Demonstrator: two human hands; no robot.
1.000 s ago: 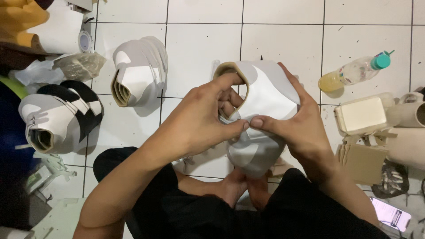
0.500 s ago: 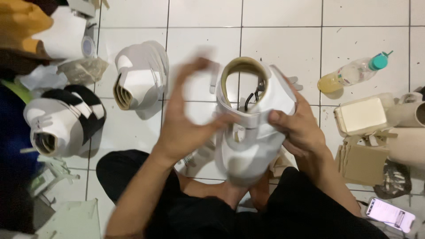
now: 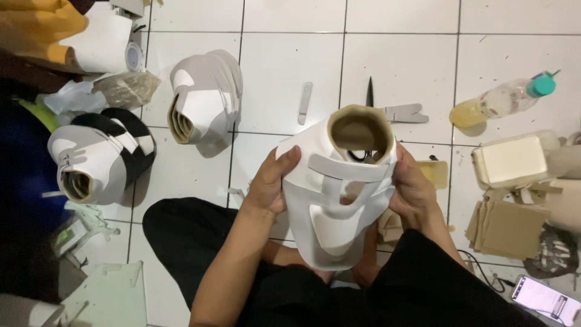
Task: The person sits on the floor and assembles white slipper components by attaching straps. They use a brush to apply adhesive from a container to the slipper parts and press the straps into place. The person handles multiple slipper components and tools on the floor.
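Two hands, one piece: both hands clamp a white foam helmet shell point(image 3: 336, 200), centre frame, held over the person's crossed legs.
Shell: open end up, tan inside showing; a grey strap point(image 3: 345, 168) crosses just below the rim, cut-out openings under it. Tilted toward the camera, likely so the face side can be looked over.
Left hand point(image 3: 269, 188): closed on the shell's left edge, thumb on the front, fingers wrapped behind, steadying it.
Right hand point(image 3: 411, 188): gripping the right edge, thumb at the strap's end, as if pressing it flat.
Behind the shell: scissors point(image 3: 369, 97) on the white floor tiles point(image 3: 290, 60), partly hidden by the rim; a grey strip point(image 3: 305, 103) and another grey cut piece point(image 3: 402, 113) just beside them, within easy reach.
Upper left: a finished grey-white shell point(image 3: 203, 103) lying on its side; left of it, a grey, white and black one point(image 3: 97, 154), set apart from the work.
Upper right: plastic bottle point(image 3: 502, 100) with a teal cap, yellowish liquid, lying down.
Right edge: pale foam block point(image 3: 511, 160), brown card pieces point(image 3: 508, 224) below it.
Lower right corner: phone point(image 3: 548, 298), screen lit.
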